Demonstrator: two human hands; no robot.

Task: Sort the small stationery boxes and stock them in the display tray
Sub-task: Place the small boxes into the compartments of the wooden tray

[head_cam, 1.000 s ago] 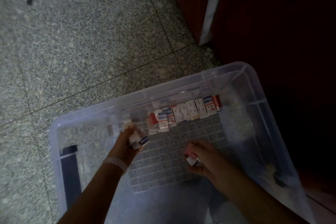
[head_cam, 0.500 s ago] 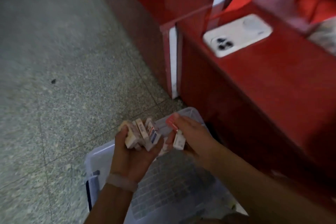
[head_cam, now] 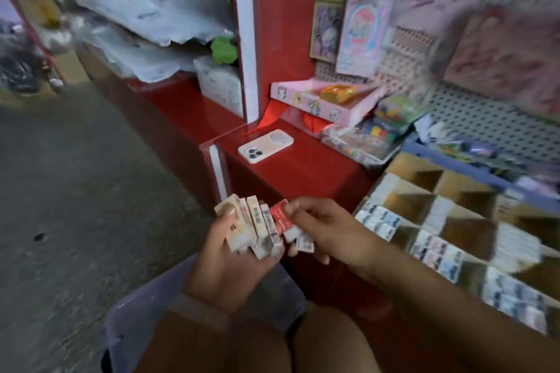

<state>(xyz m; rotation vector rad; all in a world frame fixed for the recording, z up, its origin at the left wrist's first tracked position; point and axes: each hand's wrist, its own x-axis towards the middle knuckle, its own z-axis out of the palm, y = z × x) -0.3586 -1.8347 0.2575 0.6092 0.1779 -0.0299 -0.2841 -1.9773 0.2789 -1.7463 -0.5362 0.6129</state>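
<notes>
Both hands have risen out of the clear plastic bin (head_cam: 145, 309), and the view has swung up from the floor to take in the red counter (head_cam: 303, 166) and the shelves beyond it. At present the left hand (head_cam: 230, 269) grips a fanned row of small stationery boxes (head_cam: 251, 228), thumb across the outermost one, fingers curled underneath. Just beside it, touching the row's right end, the right hand (head_cam: 324, 228) pinches a red-and-white box (head_cam: 281, 216) between thumb and forefinger and holds a second small box (head_cam: 304, 242) lower in its curled fingers. Both hands hover above the far rim of the bin, which sits low against the person's knees. To the right, near the right forearm, lies the cardboard display tray (head_cam: 448, 215); its nearer compartments are packed with blurred blue-and-white boxes, while several farther ones show bare brown cardboard. Open counter lies between the hands and a white phone (head_cam: 266, 145), which rests face down near the counter's left edge, well apart from the tray. Behind the phone sit a pink boxed set (head_cam: 318, 103) and colourful packets (head_cam: 363, 139), with pegboard displays (head_cam: 485, 118) above them. Grey speckled floor (head_cam: 75, 191) stretches away on the left, beside a red shelf (head_cam: 181, 100) heaped with plastic-wrapped goods.
</notes>
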